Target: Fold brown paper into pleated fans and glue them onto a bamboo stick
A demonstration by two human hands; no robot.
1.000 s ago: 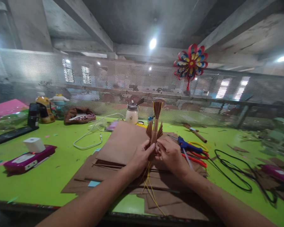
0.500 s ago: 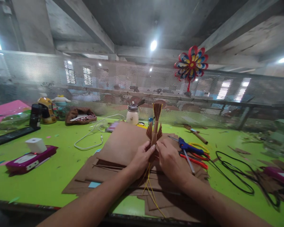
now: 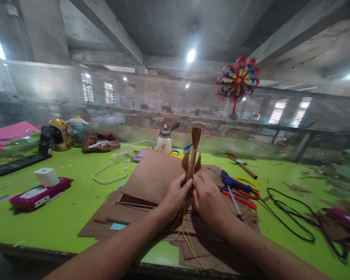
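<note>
A brown folded-paper figure (image 3: 192, 162) stands upright between my hands, with pleated fans at its top and both sides and yellow edging on the top fan. My left hand (image 3: 177, 192) is closed on its lower end, thumb in front. My right hand (image 3: 208, 196) pinches the same end from the right, and its fingertips are partly hidden. Yellow strings (image 3: 184, 229) hang below the hands. Underneath lies a stack of brown paper sheets (image 3: 151, 175).
Right of the stack lie a blue glue gun (image 3: 229, 179), red-handled pliers (image 3: 245, 201) and a black cable (image 3: 291, 214). At left sit a purple power strip (image 3: 41, 196) and a phone stand (image 3: 45, 142). A jar (image 3: 163, 142) and a perforated screen (image 3: 134, 105) stand behind.
The whole view has shifted slightly, so things appear a little farther right. Both hands keep their hold on the paper figure, which leans slightly more to the right.
</note>
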